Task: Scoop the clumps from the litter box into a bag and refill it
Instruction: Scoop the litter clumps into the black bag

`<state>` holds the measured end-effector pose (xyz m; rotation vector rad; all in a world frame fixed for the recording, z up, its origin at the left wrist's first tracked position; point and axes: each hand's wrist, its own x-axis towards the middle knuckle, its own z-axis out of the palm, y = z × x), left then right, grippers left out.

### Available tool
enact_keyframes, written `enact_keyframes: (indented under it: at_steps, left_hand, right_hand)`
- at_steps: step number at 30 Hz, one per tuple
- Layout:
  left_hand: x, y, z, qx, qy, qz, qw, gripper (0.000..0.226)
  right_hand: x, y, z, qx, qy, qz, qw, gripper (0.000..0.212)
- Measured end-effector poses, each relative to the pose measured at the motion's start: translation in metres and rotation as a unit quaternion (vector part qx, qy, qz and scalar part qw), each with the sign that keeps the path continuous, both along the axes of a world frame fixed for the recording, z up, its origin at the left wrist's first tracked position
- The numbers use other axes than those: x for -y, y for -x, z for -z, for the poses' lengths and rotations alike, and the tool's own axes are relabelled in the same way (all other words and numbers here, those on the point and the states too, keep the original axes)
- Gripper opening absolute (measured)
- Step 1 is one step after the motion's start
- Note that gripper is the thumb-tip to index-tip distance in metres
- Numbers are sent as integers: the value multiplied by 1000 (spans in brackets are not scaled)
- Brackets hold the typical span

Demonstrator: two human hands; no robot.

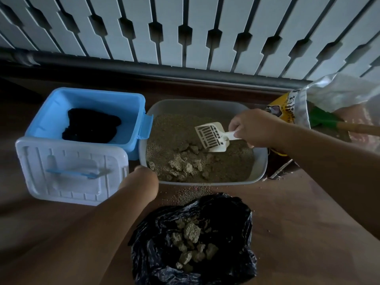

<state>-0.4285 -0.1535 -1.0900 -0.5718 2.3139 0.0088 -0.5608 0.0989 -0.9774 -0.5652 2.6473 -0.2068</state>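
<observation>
The litter box [260,161] on the floor is being steadied at its near rim by the left hand [141,177]; its fingers cannot be seen. Crumbly clumps [185,165] are being reached by the light scoop [211,136], gripped at the handle by the right hand [253,128]. The soft bag [226,264] is being filled nearby.

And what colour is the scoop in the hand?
White, with dark slots. The scoop shows best in the head view, held by the right hand.
</observation>
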Motion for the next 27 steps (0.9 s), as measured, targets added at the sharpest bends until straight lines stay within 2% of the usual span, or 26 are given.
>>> enact_keyframes:
  at_steps: [2,4,7,11,13,16,18,21,23,27]
  left_hand:
    - [0,1,0,19,0,26,999,63]
    - [0,-1,-3,-2,7,55,998,62]
    - [2,-8,-2,-34,34,115,992,57]
    - [0,-11,-4,-43,39,129,990,55]
    - [-2,-10,-4,-36,42,125,991,57]
    - [-1,-7,-4,-20,38,130,991,58]
    - [0,-7,-2,-16,34,134,990,58]
    - [-1,-12,0,-32,35,137,989,54]
    - [0,-14,2,-53,34,134,989,49]
    - [-2,-16,0,-89,-17,56,994,44]
  right_hand:
    - [-3,-1,9,17,-35,-4,999,16]
    - [-2,-5,17,-3,-98,-34,995,18]
    - [0,-13,19,-85,-189,-86,975,12]
    - [-10,0,8,-195,-226,-66,952,16]
    - [-17,10,1,-223,-259,-58,938,12]
    - [-24,11,5,-190,-325,-51,925,8]
    - [-27,8,16,-163,-329,-62,928,15]
    - [-33,10,27,-114,-297,-93,943,29]
    - [-37,13,35,-70,-265,-106,956,31]
    - [-43,18,54,-26,-217,-124,968,31]
